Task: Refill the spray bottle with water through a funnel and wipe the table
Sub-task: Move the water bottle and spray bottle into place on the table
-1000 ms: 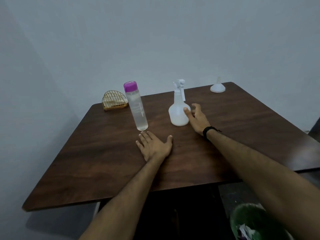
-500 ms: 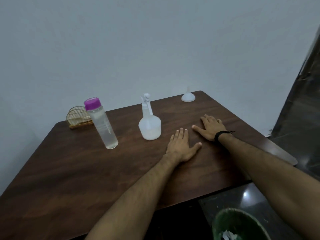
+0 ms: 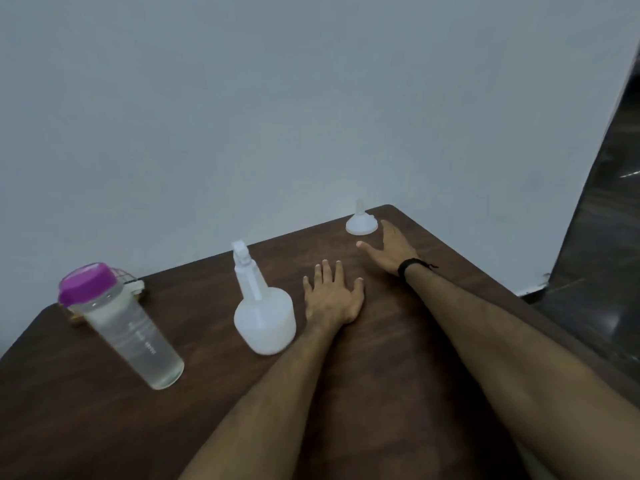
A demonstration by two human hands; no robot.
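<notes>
- On dark wooden bench (image 3: 398,393), against pale wall: 4 items and 2 bare hands.
- Left hand (image 3: 332,299): flat on bench, palm down, fingers straight and slightly spread, holding nothing; just right of spray bottle, not touching it.
- Right hand (image 3: 391,252): stretched toward far right corner, fingers extended, thumb spread wide, holding nothing; fingertips just beside funnel, contact not clear. Black band (image 3: 412,266) round wrist.
- Funnel (image 3: 361,223): white, upside down, wide mouth on bench, spout up, near far right corner.
- Spray bottle (image 3: 264,313): white, translucent, upright, trigger head on, standing mid-bench between water bottle and left hand.
- Water bottle (image 3: 128,327): clear, purple cap, upright at left, holding clear liquid; level hard to tell. Well apart from spray bottle.
- Rack (image 3: 133,284): wire, mostly hidden behind water bottle at far left edge; contents not discernible.
- Beyond bench at right: dark glossy floor (image 3: 609,237).
</notes>
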